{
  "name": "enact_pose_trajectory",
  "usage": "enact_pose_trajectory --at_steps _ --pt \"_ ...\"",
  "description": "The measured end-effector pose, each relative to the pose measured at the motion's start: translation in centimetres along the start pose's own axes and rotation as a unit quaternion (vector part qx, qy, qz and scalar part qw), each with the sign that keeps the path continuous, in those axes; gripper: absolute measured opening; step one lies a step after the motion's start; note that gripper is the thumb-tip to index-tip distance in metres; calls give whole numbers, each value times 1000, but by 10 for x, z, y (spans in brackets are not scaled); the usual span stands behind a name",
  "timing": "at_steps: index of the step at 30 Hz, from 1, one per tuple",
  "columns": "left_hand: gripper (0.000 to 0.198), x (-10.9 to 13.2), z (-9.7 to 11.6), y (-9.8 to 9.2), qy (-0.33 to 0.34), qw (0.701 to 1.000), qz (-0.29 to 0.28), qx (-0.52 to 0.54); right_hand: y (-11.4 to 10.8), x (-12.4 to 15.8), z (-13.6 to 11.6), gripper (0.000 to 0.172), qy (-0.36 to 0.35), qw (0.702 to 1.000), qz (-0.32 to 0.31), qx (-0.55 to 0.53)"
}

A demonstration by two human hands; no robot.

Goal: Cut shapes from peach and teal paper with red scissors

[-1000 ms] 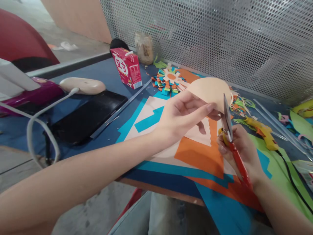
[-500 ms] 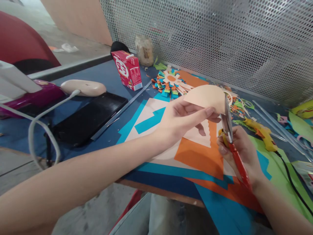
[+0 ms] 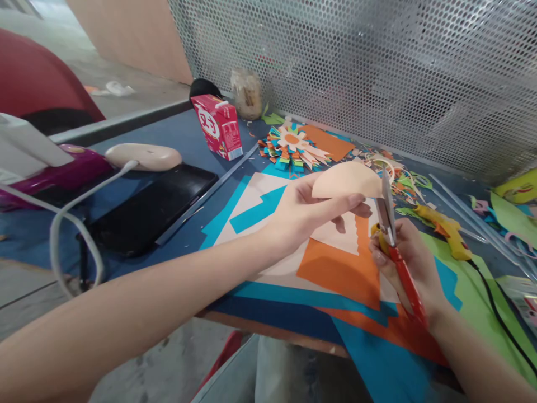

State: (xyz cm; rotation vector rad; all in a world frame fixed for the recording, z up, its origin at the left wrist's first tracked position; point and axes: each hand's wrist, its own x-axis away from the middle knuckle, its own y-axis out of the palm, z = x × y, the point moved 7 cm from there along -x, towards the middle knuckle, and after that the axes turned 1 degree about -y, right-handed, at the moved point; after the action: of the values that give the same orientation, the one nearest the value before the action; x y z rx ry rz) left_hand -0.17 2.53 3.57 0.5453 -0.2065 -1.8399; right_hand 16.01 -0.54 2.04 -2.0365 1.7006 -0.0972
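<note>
My left hand (image 3: 306, 210) pinches a cream half-round piece of paper (image 3: 348, 182) between thumb and fingers, holding it above the sheets. In my right hand (image 3: 413, 268) is a pair of scissors (image 3: 403, 268) with red handles and a yellow part near the pivot. Their blades point up and stand at the paper's right edge; whether they touch it I cannot tell. Below both hands lie orange paper (image 3: 339, 274), cream sheets and blue paper (image 3: 262, 210). A fringed paper flower (image 3: 293, 143) in several colours rests behind my left hand.
To the left are a black phone (image 3: 155, 210), a white cable (image 3: 90, 198) and a purple object (image 3: 79, 168). A red drink carton (image 3: 218, 126) and a jar (image 3: 246, 95) stand farther back. A yellow glue gun (image 3: 447, 226) and paper scraps lie right, before a perforated metal panel (image 3: 356, 73).
The paper in my left hand has tilted flatter and sits slightly lower in view. The scissors stay in my right hand beside its edge. The whole view has shifted a little.
</note>
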Motion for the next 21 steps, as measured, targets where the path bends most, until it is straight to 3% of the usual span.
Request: enact_pose_trajectory --at_steps 12,21 --pt "16 1 -7 4 -32 999 -28 -4 4 -5 -15 36 -37 999 0 14" --pt "20 5 -5 10 -47 997 -48 -42 4 0 -7 29 -25 1000 -6 13"
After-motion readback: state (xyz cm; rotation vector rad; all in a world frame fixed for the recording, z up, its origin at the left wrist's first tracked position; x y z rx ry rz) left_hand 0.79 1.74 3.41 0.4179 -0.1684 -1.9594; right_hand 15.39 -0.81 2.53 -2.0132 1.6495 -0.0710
